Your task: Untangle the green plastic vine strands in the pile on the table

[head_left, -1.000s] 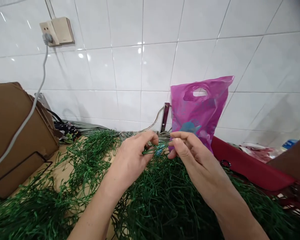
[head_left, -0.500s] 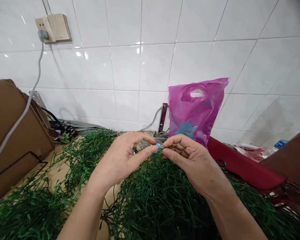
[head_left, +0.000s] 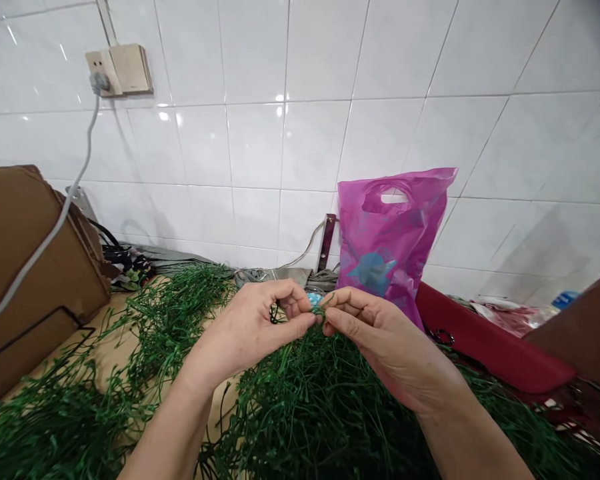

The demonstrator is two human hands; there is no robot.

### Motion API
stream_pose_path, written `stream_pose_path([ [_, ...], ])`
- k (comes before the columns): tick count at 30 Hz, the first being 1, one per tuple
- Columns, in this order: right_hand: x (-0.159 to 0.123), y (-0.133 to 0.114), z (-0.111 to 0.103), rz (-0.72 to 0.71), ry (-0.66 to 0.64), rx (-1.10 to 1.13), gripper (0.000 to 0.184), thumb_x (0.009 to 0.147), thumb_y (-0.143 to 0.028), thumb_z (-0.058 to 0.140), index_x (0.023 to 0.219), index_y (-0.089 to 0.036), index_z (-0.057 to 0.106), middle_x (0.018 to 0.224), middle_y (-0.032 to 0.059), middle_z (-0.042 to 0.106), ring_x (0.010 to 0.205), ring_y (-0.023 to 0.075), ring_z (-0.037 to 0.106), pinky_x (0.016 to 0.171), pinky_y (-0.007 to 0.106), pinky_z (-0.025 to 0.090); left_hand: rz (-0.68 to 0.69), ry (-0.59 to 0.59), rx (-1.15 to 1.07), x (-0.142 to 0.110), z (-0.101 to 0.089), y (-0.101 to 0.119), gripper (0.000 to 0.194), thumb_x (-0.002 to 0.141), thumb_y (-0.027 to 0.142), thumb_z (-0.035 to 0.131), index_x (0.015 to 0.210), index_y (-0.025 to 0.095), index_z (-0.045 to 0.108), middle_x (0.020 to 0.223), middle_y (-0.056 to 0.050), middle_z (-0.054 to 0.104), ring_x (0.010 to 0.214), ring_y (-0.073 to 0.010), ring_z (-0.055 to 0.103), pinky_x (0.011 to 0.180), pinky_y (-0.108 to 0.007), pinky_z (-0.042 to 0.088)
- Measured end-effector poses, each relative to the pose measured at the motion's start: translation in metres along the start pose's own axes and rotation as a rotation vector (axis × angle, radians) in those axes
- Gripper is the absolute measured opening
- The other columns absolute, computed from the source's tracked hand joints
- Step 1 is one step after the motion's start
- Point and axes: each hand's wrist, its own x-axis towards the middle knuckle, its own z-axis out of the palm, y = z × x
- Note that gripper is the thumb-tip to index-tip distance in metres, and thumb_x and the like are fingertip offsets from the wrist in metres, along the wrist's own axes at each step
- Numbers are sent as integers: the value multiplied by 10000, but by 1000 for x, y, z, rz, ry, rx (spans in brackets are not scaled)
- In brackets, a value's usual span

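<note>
Glossy white ceramic tiles (head_left: 300,150) up top, and there's a thin, shiny magenta plastic bag (head_left: 393,243)! Down low, matt green plastic strands (head_left: 320,407)!

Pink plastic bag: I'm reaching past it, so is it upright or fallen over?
Upright: the pink plastic bag stands with its cut-out handle at the top, in front of the white tiled wall.

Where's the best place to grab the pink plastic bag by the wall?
Probably the cut-out handle, reached from the front: the pink plastic bag stands upright against the tiled wall, and its top rises clear above the green strands.
</note>
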Motion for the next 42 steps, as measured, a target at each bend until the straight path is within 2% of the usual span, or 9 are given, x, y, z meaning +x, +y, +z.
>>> stream_pose_path([
  [7,-2,0,1,-62,23,-230,139,764,-310,667,845,-200,644,757,-12,605,709,136,524,653,263,421,9,-72,-17,-2,-2,1,137,928,310,606,875,197,663,811,18,655,770,-138,572,729,-266,433],
  [12,1,3,11,-309,318,-627,23,749,-207,560,735,-219,574,652,-35,553,609,123,507,590,258,401,-2,-111,20,0,2,0,131,950,303,566,888,199,616,742,41,626,672,-117,543,662,-255,410],
  [17,2,0,-25,-361,714,-714,77,740,-293,578,703,-228,558,644,-4,602,580,145,543,578,283,437,-56,-172,-50,-7,-8,3,187,951,374,576,898,200,618,712,39,608,631,-113,537,619,-256,396],
  [20,-7,-5,-46,-232,474,-787,87,774,-319,583,752,-237,604,680,1,646,615,161,577,567,283,440,-58,-63,-70,-8,-11,3,190,942,382,586,898,200,619,733,37,590,658,-115,521,622,-257,391],
  [22,-14,-8,-46,-160,217,-870,109,804,-331,591,793,-244,657,735,3,688,658,172,609,607,293,461,-49,-15,-46,-7,-9,2,163,935,354,593,880,202,620,751,36,578,671,-115,491,616,-256,379],
  [24,-19,-10,-35,-131,102,-887,161,830,-373,611,878,-253,707,859,16,738,754,194,654,698,316,492,-33,3,-31,-5,-5,1,139,936,329,591,880,206,624,791,32,590,695,-119,491,627,-259,379],
  [30,-14,-12,-1,-169,147,-629,279,878,-485,617,1020,-264,709,890,3,726,833,192,643,762,311,487,82,70,79,-2,0,0,40,920,242,631,890,217,639,971,12,622,935,-147,569,860,-292,412],
  [37,-3,2,11,-262,204,-544,119,877,-302,582,837,-227,665,818,-2,707,818,183,645,782,318,484,116,85,181,-2,1,-1,36,927,278,636,911,248,647,1042,16,631,1047,-172,571,955,-338,419],
  [42,0,9,17,-496,384,-662,74,791,-157,570,795,-228,592,937,15,738,896,189,683,815,306,495,84,13,196,-1,6,1,72,972,285,559,917,251,589,881,79,663,825,-124,597,1215,-477,166],
])
